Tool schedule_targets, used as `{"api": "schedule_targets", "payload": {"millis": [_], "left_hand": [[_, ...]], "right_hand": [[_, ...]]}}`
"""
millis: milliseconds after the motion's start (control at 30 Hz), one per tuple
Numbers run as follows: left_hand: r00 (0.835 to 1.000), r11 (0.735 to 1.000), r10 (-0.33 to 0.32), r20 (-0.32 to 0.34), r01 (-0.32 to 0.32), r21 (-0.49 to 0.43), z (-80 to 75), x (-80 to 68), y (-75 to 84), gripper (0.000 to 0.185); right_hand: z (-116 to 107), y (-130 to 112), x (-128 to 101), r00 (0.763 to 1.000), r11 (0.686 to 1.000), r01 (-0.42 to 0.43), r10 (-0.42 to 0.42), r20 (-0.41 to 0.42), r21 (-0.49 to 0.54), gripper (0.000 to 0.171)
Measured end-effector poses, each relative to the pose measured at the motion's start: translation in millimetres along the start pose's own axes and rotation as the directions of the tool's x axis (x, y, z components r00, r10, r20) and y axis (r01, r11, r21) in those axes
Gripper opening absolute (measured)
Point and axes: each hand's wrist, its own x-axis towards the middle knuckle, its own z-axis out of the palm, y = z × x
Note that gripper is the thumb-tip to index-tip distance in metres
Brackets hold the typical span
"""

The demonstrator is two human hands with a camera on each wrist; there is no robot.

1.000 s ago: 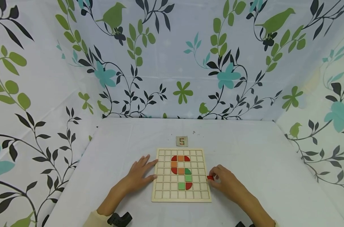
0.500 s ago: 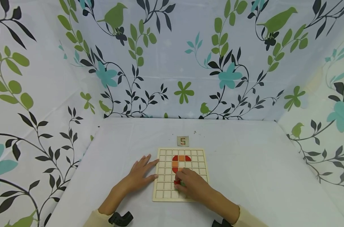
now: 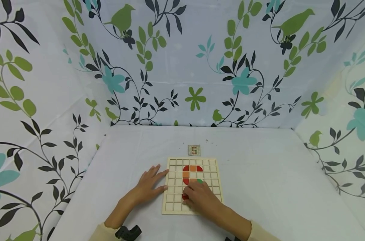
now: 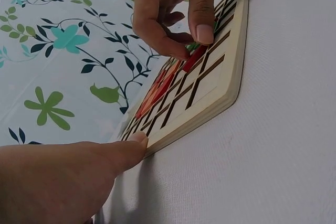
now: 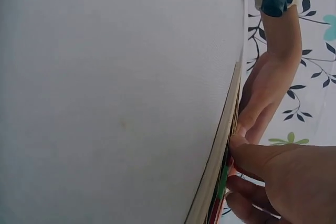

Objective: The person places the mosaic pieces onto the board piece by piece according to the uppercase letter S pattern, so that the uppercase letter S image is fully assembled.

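Down at the right hand [image 3: 200, 197], curled fingertips pinch a small red tile [image 3: 185, 197] into a lower-left cell of the wooden grid board [image 3: 213, 204], hiding the green tiles. Left hand [image 3: 147, 187] lies flat, fingers spread, against the board's edge. Beyond sits a small "S" card [image 3: 194, 150] on white cloth [image 3: 275, 180].

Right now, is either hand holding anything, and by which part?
The right hand pinches a red tile at its edges, low over the wooden grid board. The left hand holds nothing; its straight fingers press the board's left edge.
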Motion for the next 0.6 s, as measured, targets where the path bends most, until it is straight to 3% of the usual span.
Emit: {"api": "schedule_targets", "payload": {"millis": [167, 600], "left_hand": [[1.000, 1.000, -0.011, 0.009, 0.011, 0.000, -1.0, -1.1, 0.3, 0.064], [1.000, 1.000, -0.028, 0.005, 0.028, 0.009, -3.1, -2.1, 5.1, 0.063]], "right_hand": [[-1.0, -1.7, -1.3, 1.000, 0.998, 0.030, -0.030, -0.003, 0.062, 0.013], [-5.2, 2.2, -2.6, 0.999, 0.996, 0.053, -0.054, 0.009, 0.068, 0.013]]}}
